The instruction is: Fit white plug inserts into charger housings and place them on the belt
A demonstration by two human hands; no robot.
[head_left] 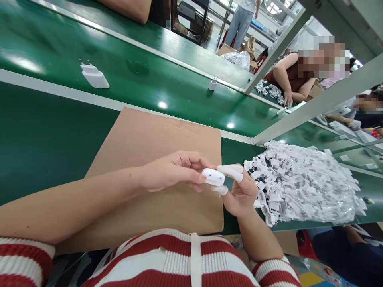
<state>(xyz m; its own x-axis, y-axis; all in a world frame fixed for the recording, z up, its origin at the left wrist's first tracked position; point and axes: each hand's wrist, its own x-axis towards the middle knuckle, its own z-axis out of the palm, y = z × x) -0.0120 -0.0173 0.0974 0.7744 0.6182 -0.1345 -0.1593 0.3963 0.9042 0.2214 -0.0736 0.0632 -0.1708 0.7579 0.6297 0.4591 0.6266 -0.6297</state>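
A white two-pin charger plug [213, 177] is held between both hands over the cardboard sheet [167, 131], its pin face turned up toward me. My left hand [176, 171] pinches its left end between thumb and fingers. On the other end, my right hand [239, 187] grips it with thumb and fingers, which wear white finger cots. A large heap of white plastic parts [311, 183], partly under clear plastic, lies just right of my right hand.
Beyond a pale rail, a green belt carries a white charger [95, 75] at left and a smaller one [212, 83] farther right. A metal frame post [281, 48] rises at right. A co-worker [287, 75] handles white parts across the line.
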